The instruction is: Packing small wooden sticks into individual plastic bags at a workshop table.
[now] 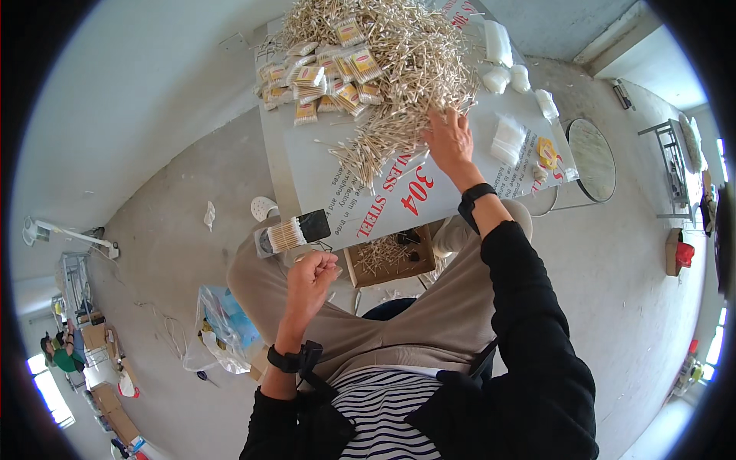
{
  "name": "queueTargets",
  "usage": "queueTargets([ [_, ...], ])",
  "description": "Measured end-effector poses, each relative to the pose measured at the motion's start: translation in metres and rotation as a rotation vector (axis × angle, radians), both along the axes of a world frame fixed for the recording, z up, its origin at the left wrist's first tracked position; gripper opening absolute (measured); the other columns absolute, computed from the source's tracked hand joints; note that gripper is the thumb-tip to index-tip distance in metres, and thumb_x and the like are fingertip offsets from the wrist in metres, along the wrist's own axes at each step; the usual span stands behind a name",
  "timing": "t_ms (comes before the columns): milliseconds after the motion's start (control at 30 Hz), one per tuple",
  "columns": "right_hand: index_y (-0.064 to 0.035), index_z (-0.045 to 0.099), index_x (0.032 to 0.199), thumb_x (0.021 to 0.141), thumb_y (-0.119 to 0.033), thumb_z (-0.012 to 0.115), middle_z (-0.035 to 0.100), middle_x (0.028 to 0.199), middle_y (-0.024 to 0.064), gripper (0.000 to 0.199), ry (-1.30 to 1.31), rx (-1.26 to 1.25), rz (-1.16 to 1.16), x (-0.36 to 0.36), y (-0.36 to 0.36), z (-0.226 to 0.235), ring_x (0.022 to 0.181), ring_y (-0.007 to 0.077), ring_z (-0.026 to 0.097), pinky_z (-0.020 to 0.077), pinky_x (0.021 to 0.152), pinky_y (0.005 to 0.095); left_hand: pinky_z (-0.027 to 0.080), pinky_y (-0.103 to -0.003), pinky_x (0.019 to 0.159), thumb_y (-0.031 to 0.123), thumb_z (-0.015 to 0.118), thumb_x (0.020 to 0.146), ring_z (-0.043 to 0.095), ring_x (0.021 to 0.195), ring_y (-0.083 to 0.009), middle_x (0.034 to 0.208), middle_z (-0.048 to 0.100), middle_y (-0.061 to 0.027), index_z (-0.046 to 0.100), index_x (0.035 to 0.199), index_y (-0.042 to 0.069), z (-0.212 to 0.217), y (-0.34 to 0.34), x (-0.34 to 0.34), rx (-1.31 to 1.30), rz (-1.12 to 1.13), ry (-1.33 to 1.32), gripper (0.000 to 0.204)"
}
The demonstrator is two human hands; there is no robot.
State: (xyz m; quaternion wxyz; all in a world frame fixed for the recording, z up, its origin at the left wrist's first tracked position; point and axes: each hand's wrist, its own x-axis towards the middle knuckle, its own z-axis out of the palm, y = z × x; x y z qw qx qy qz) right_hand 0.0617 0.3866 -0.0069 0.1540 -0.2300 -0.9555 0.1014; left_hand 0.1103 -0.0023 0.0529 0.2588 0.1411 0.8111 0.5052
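Note:
A large heap of loose cotton swabs (418, 57) covers the far part of the table. My right hand (451, 143) reaches onto its near right edge, with its fingers stretched out and touching the swabs. Over my left thigh, my left hand (313, 277) is closed, its fingers curled in; what they hold, if anything, is hidden. Just beyond it, at the table's near left corner, is a clear pack of cotton swabs (285, 234) with a black piece (313, 225) at its right end. Small filled swab packets (326, 73) are piled left of the heap.
Below the table edge, an open cardboard box (391, 257) holds loose swabs. Clear plastic bags (507, 140) and white bundles (497, 44) lie on the table's right side. A round stool (591, 159) stands to the right. A plastic bag (222, 326) is on the left floor.

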Motion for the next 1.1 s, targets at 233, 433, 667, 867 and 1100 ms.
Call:
queueTargets([
  [233,-0.0204,0.06,0.13,0.091,-0.037,0.064,0.057,0.126,0.0135,0.042,-0.119,-0.058,-0.139,0.03,0.017,0.005,0.119,0.0373,0.05,0.0419,0.096,0.0517,0.054,-0.025,0.073,0.0,0.067,0.088,0.065,0.08,-0.01,0.09,0.069,-0.0066,0.066,0.107,-0.005,-0.002,0.004,-0.001,0.012,-0.034,-0.016,0.02],
  [433,-0.0186,0.062,0.128,0.092,-0.036,0.065,0.054,0.132,0.0114,0.04,-0.041,0.109,-0.222,0.03,0.015,0.014,0.124,0.0358,0.047,0.0383,0.099,0.0541,0.054,-0.027,0.072,0.0,0.068,0.087,0.066,0.08,-0.0125,0.091,0.07,-0.0088,0.066,0.108,-0.005,0.012,0.02,-0.015,-0.075,-0.115,0.074,0.022],
  [667,-0.0119,0.066,0.122,0.089,-0.033,0.067,0.051,0.141,0.0115,0.039,-0.108,0.04,-0.041,0.038,0.003,0.012,0.13,0.0377,0.043,0.0338,0.108,0.0568,0.051,-0.041,0.094,0.006,0.069,0.084,0.064,0.108,-0.0352,0.118,0.065,-0.0196,0.062,0.118,-0.003,0.041,0.085,-0.084,-0.143,-0.409,0.57,0.036],
  [867,-0.0111,0.066,0.127,0.086,-0.029,0.071,0.05,0.143,0.014,0.045,-0.136,-0.249,-0.164,0.065,0.017,0.02,0.131,0.0396,0.043,0.038,0.107,0.0531,0.046,-0.042,0.106,0.009,0.069,0.085,0.048,0.133,-0.0353,0.146,0.048,-0.0181,0.053,0.134,-0.001,0.011,0.175,-0.125,-0.174,-0.619,0.783,0.052],
  [1100,-0.0179,0.053,0.14,0.083,-0.024,0.073,0.04,0.153,0.0129,0.061,-0.084,-0.134,-0.035,0.05,0.038,0.021,0.132,0.0402,0.043,0.0383,0.107,0.0524,0.033,-0.048,0.118,0.019,0.071,0.086,0.027,0.149,-0.0357,0.163,0.028,-0.0143,0.042,0.149,0.005,-0.018,0.275,-0.148,-0.389,-0.635,0.866,0.071],
])
